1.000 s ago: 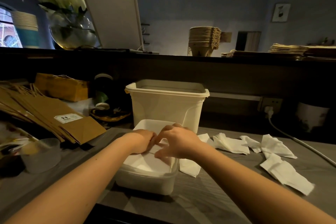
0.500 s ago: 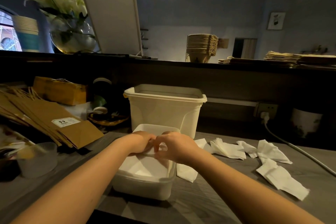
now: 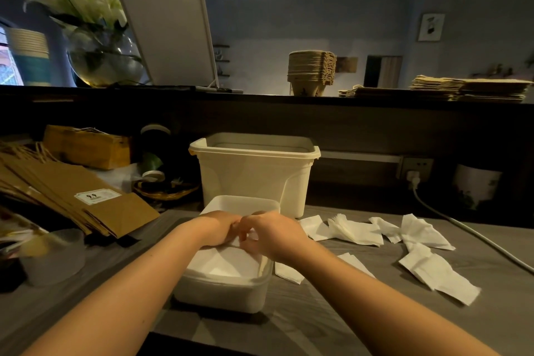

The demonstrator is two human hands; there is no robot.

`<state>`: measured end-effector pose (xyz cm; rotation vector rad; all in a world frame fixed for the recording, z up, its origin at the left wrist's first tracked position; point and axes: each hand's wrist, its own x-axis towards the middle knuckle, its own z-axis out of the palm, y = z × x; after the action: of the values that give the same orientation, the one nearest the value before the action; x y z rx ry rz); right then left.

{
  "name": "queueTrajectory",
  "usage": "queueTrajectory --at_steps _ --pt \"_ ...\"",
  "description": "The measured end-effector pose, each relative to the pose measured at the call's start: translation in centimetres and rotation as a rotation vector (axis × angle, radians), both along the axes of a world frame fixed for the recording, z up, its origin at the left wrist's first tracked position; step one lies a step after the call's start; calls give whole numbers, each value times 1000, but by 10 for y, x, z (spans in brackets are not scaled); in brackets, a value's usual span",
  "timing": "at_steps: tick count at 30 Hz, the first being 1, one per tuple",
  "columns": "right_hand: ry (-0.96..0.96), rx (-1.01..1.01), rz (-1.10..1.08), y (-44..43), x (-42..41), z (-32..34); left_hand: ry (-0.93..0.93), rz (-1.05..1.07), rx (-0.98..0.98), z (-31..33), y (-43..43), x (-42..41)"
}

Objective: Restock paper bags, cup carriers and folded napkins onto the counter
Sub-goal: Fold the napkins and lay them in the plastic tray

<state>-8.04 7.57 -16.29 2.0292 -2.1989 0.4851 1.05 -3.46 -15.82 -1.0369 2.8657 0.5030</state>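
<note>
A shallow white tub (image 3: 222, 293) sits on the grey worktop in front of me, with white napkins (image 3: 222, 264) lying flat inside. Both hands are together over the tub's far half. My left hand (image 3: 218, 228) and my right hand (image 3: 270, 235) have curled fingers that pinch a napkin between them. Several loose white napkins (image 3: 424, 235) are scattered on the worktop to the right. Up on the raised counter stand a stack of pulp cup carriers (image 3: 312, 72) and flat piles of brown paper bags (image 3: 468, 91).
A taller white bin (image 3: 254, 170) stands just behind the tub. Brown paper bags (image 3: 72, 196) fan out at the left, with a clear plastic cup (image 3: 52, 260) in front. A white cable (image 3: 462, 231) runs from a wall socket across the right. A vase and a board stand on the counter.
My hands stayed over the tub and drew a little closer together, fingers curling in on the napkin. The view tilted slightly downward.
</note>
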Motion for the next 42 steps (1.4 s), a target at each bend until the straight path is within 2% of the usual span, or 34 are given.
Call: queueTrajectory --at_steps 7,9,11,13,15,17,22,26,32,38,42 --pt "25 -68 18 2 0 -1 101 20 50 5 0 0" --pt "7 -138 3 5 -3 2 77 29 -19 10 1 -6" --pt "1 -205 -27 10 -9 6 80 44 -170 13 2 -12" --pt "7 -271 -45 18 -17 8 233 6 -332 14 6 -17" --pt "16 -355 -68 30 -27 11 436 -33 -351 19 16 -23" --pt "1 -402 -118 45 -40 13 518 -105 -388 25 32 -37" --pt "11 -410 -265 92 -81 7 452 -297 -476 27 85 -80" --pt "-50 -344 -425 137 -118 -11 365 -410 -395 9 125 -110" --pt "-114 -147 -644 197 -170 -49 240 -362 -335 -30 149 -144" --pt "-87 -8 -723 209 -189 -51 215 -346 -259 -48 147 -162" --pt "-300 79 -707 203 -193 -49 220 -384 -191 -55 150 -167"
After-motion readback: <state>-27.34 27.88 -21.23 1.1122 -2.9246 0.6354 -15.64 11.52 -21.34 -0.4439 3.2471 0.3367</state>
